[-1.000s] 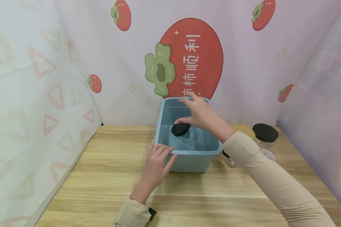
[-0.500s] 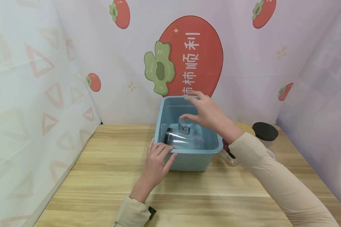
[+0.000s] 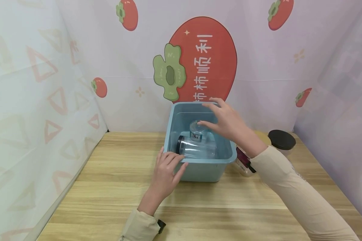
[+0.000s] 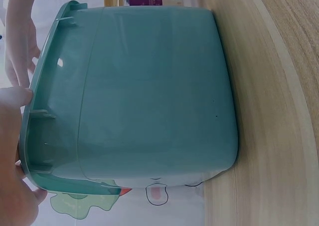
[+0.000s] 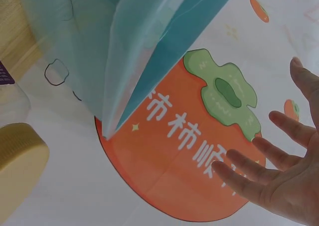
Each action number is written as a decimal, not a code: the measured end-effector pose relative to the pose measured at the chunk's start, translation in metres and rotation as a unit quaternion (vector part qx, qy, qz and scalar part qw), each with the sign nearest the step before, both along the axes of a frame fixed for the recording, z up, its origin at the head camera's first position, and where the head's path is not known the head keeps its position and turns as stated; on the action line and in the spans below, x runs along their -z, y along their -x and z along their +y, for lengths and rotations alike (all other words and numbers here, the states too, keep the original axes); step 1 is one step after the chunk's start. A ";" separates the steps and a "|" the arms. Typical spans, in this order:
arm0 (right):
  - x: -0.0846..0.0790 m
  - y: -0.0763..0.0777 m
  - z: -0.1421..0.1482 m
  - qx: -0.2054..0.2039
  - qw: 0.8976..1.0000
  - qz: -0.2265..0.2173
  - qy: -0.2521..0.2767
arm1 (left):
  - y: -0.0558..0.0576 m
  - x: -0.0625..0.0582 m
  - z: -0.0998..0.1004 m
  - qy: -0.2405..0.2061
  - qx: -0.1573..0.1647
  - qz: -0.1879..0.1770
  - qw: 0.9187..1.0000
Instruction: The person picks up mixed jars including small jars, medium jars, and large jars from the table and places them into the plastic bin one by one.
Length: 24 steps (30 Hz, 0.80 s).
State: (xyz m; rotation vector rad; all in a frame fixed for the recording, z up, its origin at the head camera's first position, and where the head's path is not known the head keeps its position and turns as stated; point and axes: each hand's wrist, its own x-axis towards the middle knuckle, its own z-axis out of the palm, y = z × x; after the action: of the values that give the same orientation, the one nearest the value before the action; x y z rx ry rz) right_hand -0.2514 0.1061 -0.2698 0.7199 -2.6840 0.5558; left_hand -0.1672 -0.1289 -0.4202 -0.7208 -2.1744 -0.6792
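My left hand grips the front left corner of a blue plastic bin, with the fingers over its rim. In the left wrist view the bin's outer wall fills the middle. My right hand hovers above the bin's right side, fingers spread and holding nothing; the right wrist view shows its fingers apart from one another. Inside the bin, a clear jar with a black lid lies on its side, lid to the left. Behind it is a smaller clear jar with a blue label.
Right of the bin, partly behind my arm, are a jar with a purple label, a yellow-lidded jar and a black-lidded jar. A printed curtain hangs behind the wooden table.
The black-lidded jar has gone down into the bin and now lies on its side. My right hand has let go and drawn back to the right. My left hand stays put.
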 end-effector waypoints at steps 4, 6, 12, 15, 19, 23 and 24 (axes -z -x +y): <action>0.003 -0.002 0.005 -0.001 1.000 0.016 0.004 | 0.000 0.000 0.000 0.001 0.000 0.002 1.000; 0.004 -0.003 0.007 -0.002 1.000 0.021 0.006 | 0.000 0.001 0.000 0.002 -0.001 0.001 1.000; 0.008 -0.008 0.013 0.004 1.000 0.023 0.015 | 0.000 0.000 0.000 0.005 -0.005 0.000 1.000; 0.009 -0.010 0.016 0.011 1.000 0.023 0.019 | 0.000 0.000 -0.001 0.007 -0.006 0.002 1.000; 0.013 -0.013 0.020 0.015 0.999 0.024 0.025 | -0.001 -0.001 0.000 0.007 -0.005 0.003 1.000; 0.017 -0.015 0.025 0.017 0.999 0.030 0.037 | -0.001 -0.001 0.000 0.006 -0.005 0.003 1.000; 0.018 -0.016 0.026 0.020 0.999 0.031 0.039 | -0.001 -0.001 0.000 0.006 -0.005 0.004 1.000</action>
State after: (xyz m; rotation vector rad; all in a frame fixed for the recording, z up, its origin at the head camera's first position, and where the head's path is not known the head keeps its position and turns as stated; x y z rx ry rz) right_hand -0.2357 0.1317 -0.2881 0.6506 -2.5986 0.6141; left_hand -0.1662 -0.1294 -0.4194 -0.7166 -2.1759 -0.6583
